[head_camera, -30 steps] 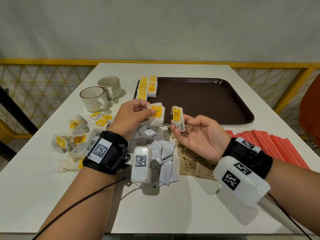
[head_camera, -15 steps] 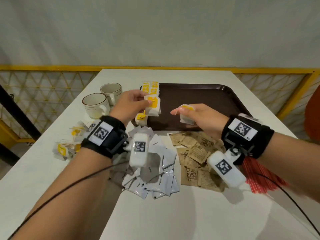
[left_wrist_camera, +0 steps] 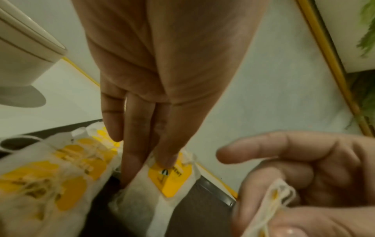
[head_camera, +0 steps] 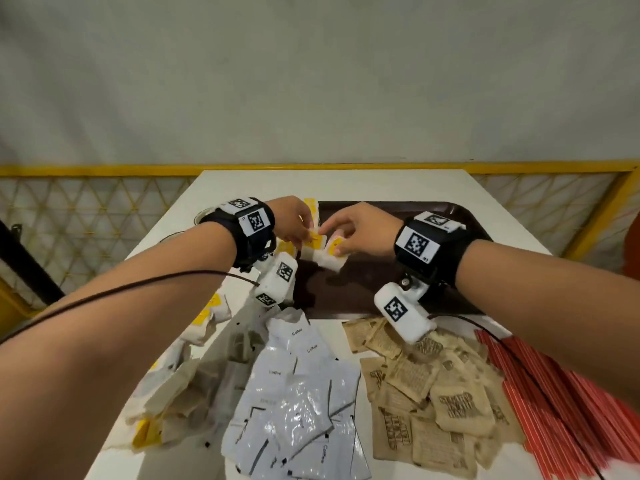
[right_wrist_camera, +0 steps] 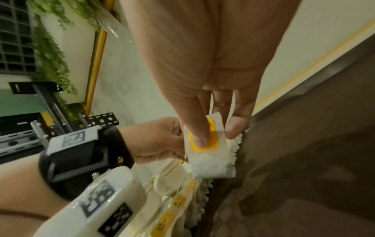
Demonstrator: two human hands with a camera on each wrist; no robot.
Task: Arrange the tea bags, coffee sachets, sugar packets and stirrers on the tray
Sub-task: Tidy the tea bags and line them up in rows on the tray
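White table [head_camera: 221, 188], brown tray [head_camera: 388, 292], yellow railing [head_camera: 104, 170], grey wall bkgd

We see a white table [head_camera: 346, 183] as our landmark. Behind its far edge runs a yellow rail [head_camera: 104, 170], with pale diamond-patterned mesh [head_camera: 76, 216] below it to the table's left and right, and a plain grey-white wall [head_camera: 311, 81] rises above. On the table's far left part stands a cream cup [left_wrist_camera: 22, 52] with a dark line under its rim. Beyond the table, green trailing foliage [right_wrist_camera: 50, 48] hangs down a pale surface, next to a dark grid panel [right_wrist_camera: 14, 32] and black perforated metal brackets [right_wrist_camera: 101, 119]
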